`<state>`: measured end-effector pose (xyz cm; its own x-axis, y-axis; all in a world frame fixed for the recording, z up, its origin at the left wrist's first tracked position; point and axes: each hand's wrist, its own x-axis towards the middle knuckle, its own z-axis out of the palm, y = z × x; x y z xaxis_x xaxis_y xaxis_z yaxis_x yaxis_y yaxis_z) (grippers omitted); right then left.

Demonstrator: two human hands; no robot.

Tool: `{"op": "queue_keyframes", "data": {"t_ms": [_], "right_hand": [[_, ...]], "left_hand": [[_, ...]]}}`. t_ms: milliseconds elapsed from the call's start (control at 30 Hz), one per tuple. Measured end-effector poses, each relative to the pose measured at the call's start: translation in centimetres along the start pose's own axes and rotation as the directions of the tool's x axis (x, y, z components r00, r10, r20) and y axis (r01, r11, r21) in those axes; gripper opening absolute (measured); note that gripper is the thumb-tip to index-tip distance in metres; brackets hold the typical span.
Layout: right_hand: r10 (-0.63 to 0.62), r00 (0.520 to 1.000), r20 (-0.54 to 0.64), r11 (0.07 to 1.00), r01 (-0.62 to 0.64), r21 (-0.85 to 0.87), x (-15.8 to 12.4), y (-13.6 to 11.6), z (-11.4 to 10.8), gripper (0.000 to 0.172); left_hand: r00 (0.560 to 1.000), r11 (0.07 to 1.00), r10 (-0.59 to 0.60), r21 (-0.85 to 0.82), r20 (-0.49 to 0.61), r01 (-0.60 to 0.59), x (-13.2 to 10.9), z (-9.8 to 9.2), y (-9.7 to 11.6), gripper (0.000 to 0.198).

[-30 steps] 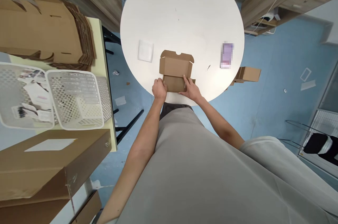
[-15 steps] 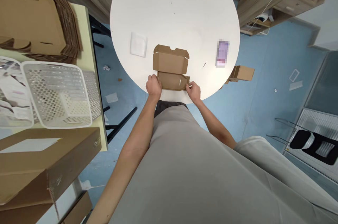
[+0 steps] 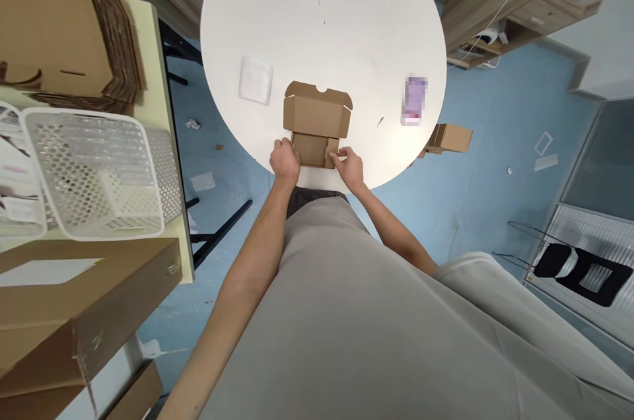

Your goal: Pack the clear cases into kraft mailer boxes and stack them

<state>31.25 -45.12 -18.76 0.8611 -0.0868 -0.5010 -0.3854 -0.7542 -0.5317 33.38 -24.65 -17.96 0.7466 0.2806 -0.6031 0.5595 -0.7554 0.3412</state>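
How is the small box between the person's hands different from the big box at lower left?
Size: the small box looks far smaller than the big box.
Handling: the left hand and right hand are both on the small box; neither touches the big box.
Markings: the big box bears a white patch; the small box shows none.
Shared: both are brown cardboard.

no readable text, no legible labels, brands, numbers or signs
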Motion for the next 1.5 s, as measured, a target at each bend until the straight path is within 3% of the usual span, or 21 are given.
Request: {"op": "queue_keyframes", "data": {"t_ms": [167, 367, 567, 667, 767, 900, 1000, 1100, 1300, 1500], "right_hand": [[0.082, 0.995, 0.061, 0.996, -0.079, -0.048, 1.6, 0.3, 0.0, 0.029], [0.111, 0.992, 0.053, 0.958, -0.093, -0.27, 2.5, -0.8, 0.7, 0.025], [0.121, 0.992, 0.029, 0.938, -0.105, -0.329, 2.4, -1.5, 1.2, 0.018], [0.129, 0.991, 0.036, 0.927, -0.108, -0.36, 2.0, -1.1, 0.5, 0.027], [0.166, 0.986, 0.005, 0.918, -0.153, -0.366, 1.3, -0.4, -0.8, 0.054], [0.197, 0.98, -0.041, 0.926, -0.2, -0.32, -0.2, 0.2, -2.5, 0.061], [0.226, 0.973, -0.054, 0.928, -0.231, -0.292, -1.5, 0.3, -3.2, 0.058], [0.254, 0.965, -0.058, 0.93, -0.26, -0.26, -2.9, 0.1, -3.2, 0.057], [0.288, 0.957, -0.036, 0.934, -0.289, -0.208, -4.9, -0.6, -2.8, 0.055], [0.181, 0.983, -0.015, 0.95, -0.178, -0.255, -3.8, -2.2, -3.5, 0.051]], "left_hand": [[1.0, 0.999, 0.007, 0.05, 0.022, -0.008, -0.1, -0.1, 0.0, 0.034], [1.0, 0.996, 0.005, -0.088, -0.008, -0.006, 0.5, 0.5, -0.6, 0.023], [0.998, 0.995, 0.047, -0.087, -0.035, -0.05, 0.2, 1.0, -1.0, 0.025], [0.999, 0.996, 0.052, -0.073, -0.01, -0.053, 0.5, 0.1, -1.2, 0.022], [0.992, 0.992, 0.037, -0.115, -0.117, -0.051, 3.1, -2.3, -1.5, 0.029], [0.958, 0.986, -0.019, -0.162, -0.287, -0.028, 9.6, -6.7, -2.0, 0.055], [0.961, 0.986, -0.053, -0.167, -0.271, 0.008, 14.1, -8.7, -2.0, 0.068], [0.969, 0.985, -0.084, -0.163, -0.233, 0.046, 16.6, -8.8, -1.7, 0.07], [0.964, 0.972, -0.132, -0.221, -0.23, 0.08, 17.2, -8.0, -1.2, 0.065], [0.963, 0.957, -0.064, -0.29, -0.263, -0.016, 14.8, -8.4, -1.8, 0.053]]}}
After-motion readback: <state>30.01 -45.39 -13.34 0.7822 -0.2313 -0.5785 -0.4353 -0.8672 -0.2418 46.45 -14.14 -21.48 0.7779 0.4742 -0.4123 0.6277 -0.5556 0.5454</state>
